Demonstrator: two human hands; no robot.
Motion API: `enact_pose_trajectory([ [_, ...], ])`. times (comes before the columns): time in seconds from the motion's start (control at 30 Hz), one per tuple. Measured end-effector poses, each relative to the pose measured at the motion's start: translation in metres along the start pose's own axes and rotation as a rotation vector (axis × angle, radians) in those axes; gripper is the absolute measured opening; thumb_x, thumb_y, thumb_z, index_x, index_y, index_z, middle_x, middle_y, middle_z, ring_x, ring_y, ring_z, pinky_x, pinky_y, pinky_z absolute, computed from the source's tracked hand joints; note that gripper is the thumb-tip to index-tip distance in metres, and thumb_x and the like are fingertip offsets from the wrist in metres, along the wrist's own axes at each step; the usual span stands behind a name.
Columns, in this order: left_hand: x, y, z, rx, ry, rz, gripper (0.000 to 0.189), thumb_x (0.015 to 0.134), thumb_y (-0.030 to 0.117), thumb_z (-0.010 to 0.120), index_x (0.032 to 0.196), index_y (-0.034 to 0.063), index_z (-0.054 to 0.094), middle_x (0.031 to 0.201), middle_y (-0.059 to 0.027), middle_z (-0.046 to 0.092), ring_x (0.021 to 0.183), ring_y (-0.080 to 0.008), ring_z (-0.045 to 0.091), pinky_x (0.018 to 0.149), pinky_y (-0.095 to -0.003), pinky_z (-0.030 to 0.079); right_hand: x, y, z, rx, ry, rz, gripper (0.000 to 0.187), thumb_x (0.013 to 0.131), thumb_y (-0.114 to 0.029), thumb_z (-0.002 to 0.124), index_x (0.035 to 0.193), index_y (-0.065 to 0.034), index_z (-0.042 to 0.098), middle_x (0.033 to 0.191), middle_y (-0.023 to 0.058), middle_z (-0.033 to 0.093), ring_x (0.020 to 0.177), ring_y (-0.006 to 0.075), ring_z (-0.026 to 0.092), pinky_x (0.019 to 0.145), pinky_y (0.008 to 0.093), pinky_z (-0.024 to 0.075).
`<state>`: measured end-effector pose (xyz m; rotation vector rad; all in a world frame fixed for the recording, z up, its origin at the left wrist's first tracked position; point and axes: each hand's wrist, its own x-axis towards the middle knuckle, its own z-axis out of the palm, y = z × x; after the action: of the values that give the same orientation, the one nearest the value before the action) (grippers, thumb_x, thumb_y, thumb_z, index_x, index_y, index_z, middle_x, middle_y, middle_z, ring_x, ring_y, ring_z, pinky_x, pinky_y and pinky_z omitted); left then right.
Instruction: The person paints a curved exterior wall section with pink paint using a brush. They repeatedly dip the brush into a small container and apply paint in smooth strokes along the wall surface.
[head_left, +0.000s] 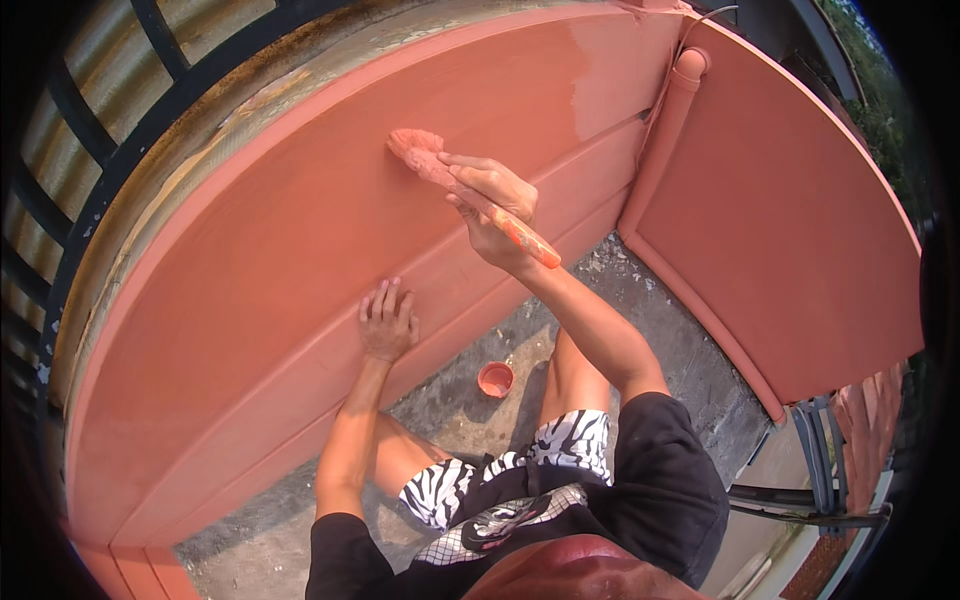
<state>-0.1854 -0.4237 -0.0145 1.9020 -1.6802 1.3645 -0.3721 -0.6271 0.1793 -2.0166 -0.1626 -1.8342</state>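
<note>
My right hand grips a paintbrush with an orange, paint-smeared handle. Its bristles, coated in salmon-coloured paint, lie against the upper panel of a low wall. Around the brush the panel looks darker and freshly coated; a paler patch shows towards the corner at the right. My left hand rests with fingers spread on the ledge moulding below that panel and holds nothing. Between my knees a small paint cup stands on the concrete floor, with some paint inside.
A painted pipe runs down the corner, then along the foot of the right side wall. Behind the wall's top edge stands a dark metal railing before corrugated sheeting. The grey concrete floor bears paint flecks.
</note>
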Motion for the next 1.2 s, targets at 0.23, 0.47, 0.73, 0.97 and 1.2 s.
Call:
enact_pose_trajectory([
  [0.23, 0.002, 0.000, -0.001, 0.048, 0.016, 0.017, 0.037, 0.085, 0.030, 0.060, 0.120, 0.0232, 0.069, 0.151, -0.0046, 0.051, 0.144, -0.0219, 0.043, 0.123, -0.0486, 0.020, 0.042, 0.054, -0.045, 0.547, 0.210, 0.472, 0.017, 0.099, -0.013, 0.069, 0.105, 0.0030, 0.066, 0.091, 0.0081, 0.067, 0.070, 0.0153, 0.064, 0.061, 0.0281, 0.0547],
  [0.47, 0.002, 0.002, 0.002, 0.021, 0.034, 0.008, 0.037, 0.085, 0.030, 0.060, 0.120, 0.0232, 0.070, 0.149, -0.0050, 0.053, 0.143, -0.0222, 0.045, 0.122, -0.0487, 0.021, 0.092, 0.137, -0.147, -0.154, 0.822, 0.468, 0.011, 0.097, -0.009, 0.070, 0.104, -0.0008, 0.068, 0.090, 0.0068, 0.068, 0.074, 0.0114, 0.066, 0.057, 0.0266, 0.0595],
  [0.73, -0.001, 0.001, -0.001, 0.029, 0.018, 0.006, 0.037, 0.086, 0.030, 0.060, 0.121, 0.0234, 0.069, 0.150, -0.0049, 0.053, 0.143, -0.0225, 0.045, 0.122, -0.0493, 0.021, 0.048, 0.013, 0.001, -0.192, 0.239, -0.141, 0.021, 0.080, -0.005, 0.082, 0.096, -0.0021, 0.068, 0.095, 0.0107, 0.073, 0.074, 0.0269, 0.070, 0.060, 0.0333, 0.0545],
  [0.97, 0.002, 0.001, -0.003, 0.015, 0.006, 0.011, 0.037, 0.085, 0.030, 0.061, 0.121, 0.0227, 0.069, 0.151, -0.0058, 0.052, 0.143, -0.0223, 0.045, 0.122, -0.0490, 0.022, 0.070, 0.004, -0.007, 0.444, 0.129, 0.242, 0.018, 0.096, -0.010, 0.073, 0.106, 0.0033, 0.067, 0.092, 0.0084, 0.070, 0.073, 0.0149, 0.067, 0.058, 0.0282, 0.0567],
  [1.2, 0.002, 0.001, -0.005, -0.033, 0.006, 0.017, 0.037, 0.085, 0.029, 0.059, 0.120, 0.0214, 0.069, 0.152, -0.0059, 0.052, 0.143, -0.0221, 0.045, 0.123, -0.0486, 0.021, 0.100, 0.110, -0.118, 0.022, 0.742, 0.370, 0.015, 0.095, -0.009, 0.073, 0.103, 0.0012, 0.065, 0.089, 0.0083, 0.068, 0.068, 0.0146, 0.066, 0.052, 0.0280, 0.0591],
])
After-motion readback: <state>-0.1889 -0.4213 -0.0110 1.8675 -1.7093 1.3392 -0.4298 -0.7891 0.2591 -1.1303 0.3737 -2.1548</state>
